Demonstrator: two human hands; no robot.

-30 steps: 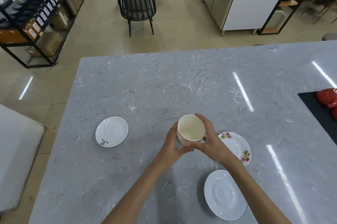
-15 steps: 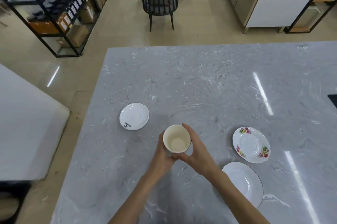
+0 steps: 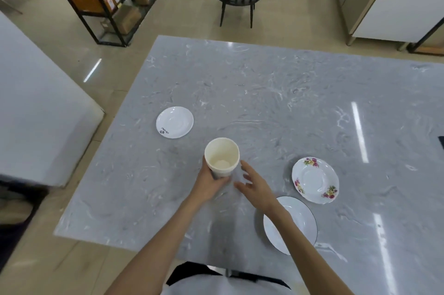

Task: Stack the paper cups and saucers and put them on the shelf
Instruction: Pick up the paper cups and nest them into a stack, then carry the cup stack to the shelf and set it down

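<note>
Grey marble worktop (image 3: pixel 276 93): our left hand (image 3: pixel 208 183) grips paper cup (image 3: pixel 222 158) near front edge; right hand (image 3: pixel 255 185) spread open beside it, empty.

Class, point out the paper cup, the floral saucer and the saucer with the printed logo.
paper cup (image 3: pixel 221 158), head view, inside wall.
floral saucer (image 3: pixel 315 180), head view, centre well.
logo saucer (image 3: pixel 174 122), head view, centre well.

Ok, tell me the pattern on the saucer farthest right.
Head view: the white saucer has pink and yellow flower clusters around its rim.
</note>
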